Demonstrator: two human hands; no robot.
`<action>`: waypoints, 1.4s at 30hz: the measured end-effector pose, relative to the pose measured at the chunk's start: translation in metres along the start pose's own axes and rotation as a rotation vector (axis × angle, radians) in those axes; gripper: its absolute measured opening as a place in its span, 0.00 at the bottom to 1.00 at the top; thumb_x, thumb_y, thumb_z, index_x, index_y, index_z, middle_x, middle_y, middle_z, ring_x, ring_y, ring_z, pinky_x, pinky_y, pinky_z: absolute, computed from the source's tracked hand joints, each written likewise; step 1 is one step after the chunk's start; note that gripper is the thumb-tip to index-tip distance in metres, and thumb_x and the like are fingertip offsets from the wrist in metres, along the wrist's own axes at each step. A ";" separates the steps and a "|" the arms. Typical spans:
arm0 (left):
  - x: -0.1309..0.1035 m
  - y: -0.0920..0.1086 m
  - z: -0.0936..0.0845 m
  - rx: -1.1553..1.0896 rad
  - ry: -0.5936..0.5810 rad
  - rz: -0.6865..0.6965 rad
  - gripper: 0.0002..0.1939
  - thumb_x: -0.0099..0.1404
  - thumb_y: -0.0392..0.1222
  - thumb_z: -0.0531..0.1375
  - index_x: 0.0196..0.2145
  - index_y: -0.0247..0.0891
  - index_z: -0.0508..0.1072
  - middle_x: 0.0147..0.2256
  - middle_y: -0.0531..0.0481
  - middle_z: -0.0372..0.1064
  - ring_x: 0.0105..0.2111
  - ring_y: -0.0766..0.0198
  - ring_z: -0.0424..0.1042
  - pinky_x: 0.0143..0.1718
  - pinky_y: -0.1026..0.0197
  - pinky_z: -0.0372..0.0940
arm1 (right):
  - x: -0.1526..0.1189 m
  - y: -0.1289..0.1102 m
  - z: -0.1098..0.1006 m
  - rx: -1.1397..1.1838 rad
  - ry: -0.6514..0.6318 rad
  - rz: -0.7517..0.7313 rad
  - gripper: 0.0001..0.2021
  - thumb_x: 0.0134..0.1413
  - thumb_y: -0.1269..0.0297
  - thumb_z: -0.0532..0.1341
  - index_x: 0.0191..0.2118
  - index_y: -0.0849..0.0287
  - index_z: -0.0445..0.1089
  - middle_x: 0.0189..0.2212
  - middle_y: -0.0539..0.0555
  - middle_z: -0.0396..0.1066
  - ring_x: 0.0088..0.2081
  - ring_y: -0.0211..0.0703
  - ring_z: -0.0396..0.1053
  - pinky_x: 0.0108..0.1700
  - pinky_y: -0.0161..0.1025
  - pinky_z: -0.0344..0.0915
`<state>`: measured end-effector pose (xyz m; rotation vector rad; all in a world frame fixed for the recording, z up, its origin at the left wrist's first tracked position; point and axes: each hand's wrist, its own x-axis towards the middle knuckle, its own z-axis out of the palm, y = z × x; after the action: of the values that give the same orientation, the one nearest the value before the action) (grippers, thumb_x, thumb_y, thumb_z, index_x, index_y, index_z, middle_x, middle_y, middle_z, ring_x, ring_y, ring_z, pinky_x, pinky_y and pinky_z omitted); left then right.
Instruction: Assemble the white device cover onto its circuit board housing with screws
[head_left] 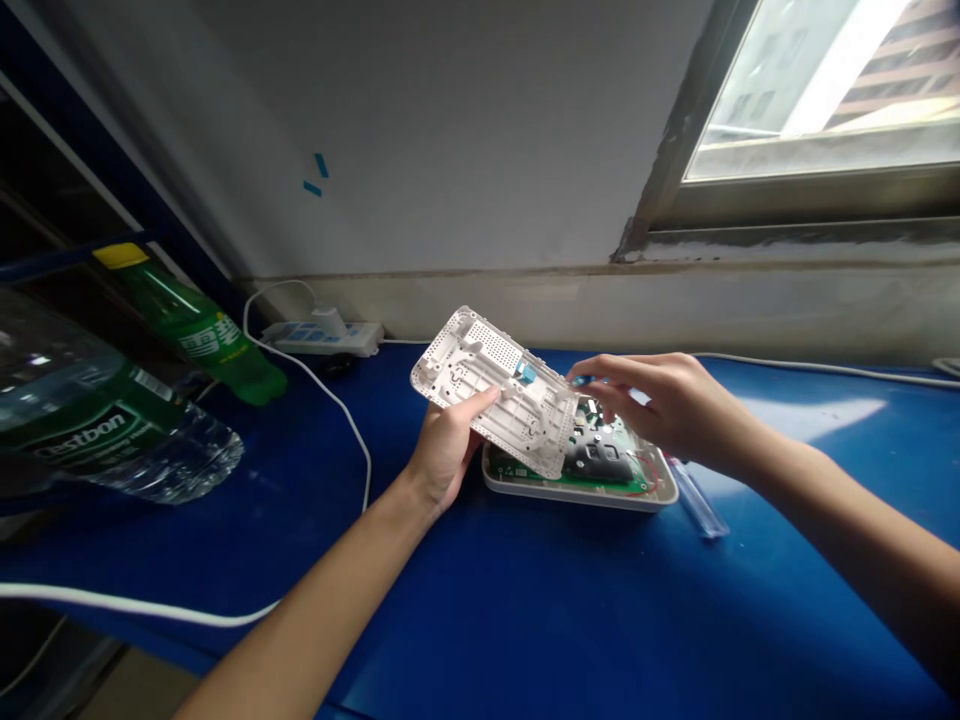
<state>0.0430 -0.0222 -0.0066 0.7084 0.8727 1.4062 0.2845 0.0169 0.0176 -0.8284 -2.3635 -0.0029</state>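
My left hand (446,445) grips a white perforated plastic cover (465,378) by its lower edge, thumb on the ribbed inner face. The cover is tilted above a white housing (577,498), in which a green circuit board (536,480), a black part (600,462) and a thin red wire show. A light blue patch (527,372) sits near the cover's upper edge. At the cover's right corner, my right hand (664,395) is closed with its fingertips on a small blue piece (589,380), whose kind I cannot make out. Part of the board is hidden by the cover and this hand.
On the blue table (465,620), a clear plastic strip (701,500) lies right of the housing. Left stand a green bottle (202,325) and a large water bottle (97,410). A power strip (360,340) lies by the wall; a white cable (352,430) crosses the left side.
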 end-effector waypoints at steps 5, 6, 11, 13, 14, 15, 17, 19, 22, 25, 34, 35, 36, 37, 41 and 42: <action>-0.001 0.002 0.002 0.026 -0.013 0.000 0.21 0.61 0.34 0.69 0.52 0.35 0.79 0.48 0.42 0.81 0.46 0.49 0.80 0.47 0.55 0.76 | 0.003 -0.003 0.000 0.018 -0.005 -0.007 0.15 0.72 0.66 0.58 0.58 0.58 0.75 0.38 0.54 0.77 0.26 0.35 0.67 0.30 0.34 0.62; -0.002 0.003 0.002 0.026 -0.020 -0.004 0.21 0.61 0.34 0.69 0.53 0.35 0.79 0.49 0.42 0.81 0.47 0.49 0.80 0.47 0.55 0.76 | 0.003 -0.003 0.000 0.017 -0.003 -0.009 0.15 0.72 0.66 0.58 0.59 0.58 0.75 0.40 0.55 0.76 0.30 0.37 0.69 0.32 0.34 0.63; -0.005 0.008 0.005 -0.066 -0.123 -0.082 0.19 0.63 0.34 0.67 0.53 0.33 0.79 0.48 0.41 0.81 0.49 0.47 0.80 0.49 0.53 0.76 | 0.003 -0.003 0.000 0.037 0.005 -0.027 0.14 0.70 0.67 0.60 0.56 0.60 0.77 0.37 0.55 0.75 0.32 0.38 0.71 0.35 0.35 0.64; -0.005 0.010 0.006 -0.116 -0.144 -0.108 0.20 0.63 0.32 0.66 0.54 0.34 0.78 0.46 0.41 0.81 0.48 0.47 0.80 0.51 0.51 0.76 | 0.003 -0.002 0.000 0.033 0.021 -0.008 0.14 0.69 0.67 0.62 0.57 0.59 0.76 0.34 0.53 0.76 0.30 0.38 0.71 0.34 0.34 0.63; -0.005 0.012 0.006 -0.136 -0.142 -0.116 0.21 0.63 0.32 0.66 0.55 0.34 0.78 0.45 0.42 0.81 0.48 0.47 0.80 0.51 0.50 0.76 | 0.002 -0.002 0.000 0.033 0.029 0.011 0.14 0.68 0.67 0.63 0.57 0.58 0.76 0.34 0.52 0.78 0.29 0.37 0.71 0.34 0.34 0.63; -0.005 0.013 0.006 -0.153 -0.137 -0.120 0.22 0.63 0.31 0.65 0.55 0.34 0.77 0.45 0.42 0.81 0.48 0.47 0.80 0.51 0.50 0.76 | 0.002 -0.002 0.000 0.037 0.035 0.030 0.14 0.67 0.67 0.65 0.56 0.58 0.75 0.33 0.51 0.78 0.29 0.37 0.72 0.34 0.33 0.63; -0.004 0.015 0.005 -0.173 -0.130 -0.117 0.24 0.63 0.30 0.64 0.57 0.34 0.76 0.45 0.42 0.81 0.47 0.48 0.81 0.51 0.49 0.76 | 0.002 -0.002 0.000 0.045 0.045 0.061 0.12 0.65 0.67 0.67 0.53 0.58 0.75 0.33 0.49 0.79 0.29 0.37 0.74 0.34 0.32 0.64; -0.003 0.017 0.004 -0.180 -0.131 -0.107 0.25 0.63 0.28 0.63 0.58 0.35 0.75 0.46 0.42 0.81 0.46 0.48 0.81 0.51 0.49 0.76 | 0.001 -0.002 0.000 0.031 0.052 0.075 0.08 0.64 0.67 0.67 0.48 0.58 0.74 0.31 0.48 0.79 0.28 0.36 0.73 0.33 0.32 0.62; -0.001 0.019 0.003 -0.189 -0.136 -0.106 0.26 0.63 0.28 0.63 0.59 0.35 0.74 0.46 0.42 0.81 0.45 0.49 0.81 0.50 0.49 0.77 | 0.001 -0.001 0.000 0.001 0.045 0.063 0.04 0.65 0.66 0.66 0.44 0.58 0.75 0.29 0.48 0.77 0.26 0.36 0.70 0.31 0.33 0.61; -0.002 0.019 0.004 -0.197 -0.125 -0.114 0.27 0.62 0.29 0.63 0.59 0.36 0.74 0.47 0.42 0.80 0.45 0.47 0.81 0.49 0.48 0.77 | 0.002 -0.002 -0.002 0.017 0.020 0.036 0.06 0.67 0.66 0.64 0.46 0.59 0.77 0.34 0.52 0.79 0.29 0.38 0.71 0.33 0.34 0.62; -0.004 0.021 0.009 -0.243 -0.060 -0.133 0.29 0.60 0.32 0.60 0.60 0.35 0.73 0.48 0.38 0.79 0.46 0.42 0.80 0.49 0.40 0.76 | 0.003 -0.004 -0.001 0.075 0.054 -0.012 0.16 0.73 0.64 0.57 0.58 0.63 0.75 0.39 0.59 0.76 0.34 0.41 0.71 0.37 0.37 0.65; -0.004 0.022 0.009 -0.253 -0.057 -0.137 0.28 0.60 0.32 0.60 0.60 0.35 0.73 0.49 0.38 0.79 0.47 0.41 0.80 0.49 0.40 0.76 | 0.003 -0.004 -0.001 0.071 0.053 -0.010 0.16 0.73 0.65 0.57 0.58 0.63 0.74 0.38 0.59 0.76 0.33 0.41 0.71 0.36 0.37 0.65; -0.004 0.022 0.009 -0.259 -0.056 -0.141 0.28 0.61 0.33 0.60 0.60 0.35 0.73 0.49 0.37 0.79 0.47 0.41 0.80 0.49 0.39 0.76 | 0.003 -0.004 -0.001 0.072 0.046 -0.002 0.16 0.73 0.65 0.57 0.60 0.62 0.73 0.38 0.58 0.77 0.33 0.41 0.72 0.36 0.37 0.64; -0.004 0.022 0.009 -0.264 -0.056 -0.144 0.28 0.61 0.33 0.60 0.60 0.35 0.73 0.50 0.37 0.79 0.48 0.40 0.80 0.49 0.38 0.76 | 0.002 -0.004 -0.002 0.080 0.031 0.019 0.17 0.72 0.66 0.58 0.62 0.61 0.71 0.37 0.57 0.78 0.32 0.41 0.72 0.36 0.36 0.64; -0.004 0.023 0.009 -0.299 -0.074 -0.143 0.25 0.64 0.37 0.59 0.59 0.35 0.74 0.50 0.38 0.79 0.50 0.40 0.78 0.51 0.37 0.74 | 0.002 -0.004 -0.002 0.120 -0.006 0.122 0.11 0.70 0.66 0.61 0.55 0.59 0.71 0.34 0.52 0.79 0.31 0.40 0.73 0.35 0.34 0.63; -0.005 0.023 0.010 -0.314 -0.082 -0.138 0.24 0.65 0.40 0.59 0.58 0.35 0.74 0.50 0.38 0.79 0.51 0.40 0.78 0.52 0.38 0.74 | 0.001 -0.004 -0.002 0.117 -0.003 0.127 0.08 0.70 0.66 0.61 0.51 0.59 0.72 0.33 0.52 0.79 0.30 0.39 0.72 0.34 0.34 0.61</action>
<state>0.0391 -0.0247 0.0186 0.4543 0.6061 1.3423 0.2827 0.0144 0.0209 -0.9196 -2.2860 0.1870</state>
